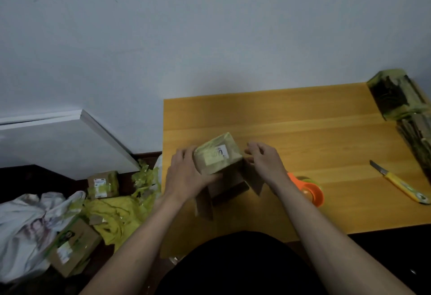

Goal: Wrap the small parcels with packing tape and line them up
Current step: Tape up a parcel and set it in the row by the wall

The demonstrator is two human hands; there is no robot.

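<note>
A small brown cardboard parcel (215,154) with a white label and greenish tape stands on the wooden table (314,136), its flaps hanging open toward me. My left hand (186,173) grips its left side, thumb along the front edge. My right hand (263,161) holds the right flap, fingers curled on it. An orange tape dispenser (310,189) lies just right of my right wrist. Taped parcels (396,96) stand in a line along the table's right edge.
A yellow utility knife (401,184) lies at the table's right. On the floor to the left are two labelled boxes (103,184) (72,245), crumpled yellow tape scraps (121,213) and a white bag (25,224). A white board (70,136) leans on the wall.
</note>
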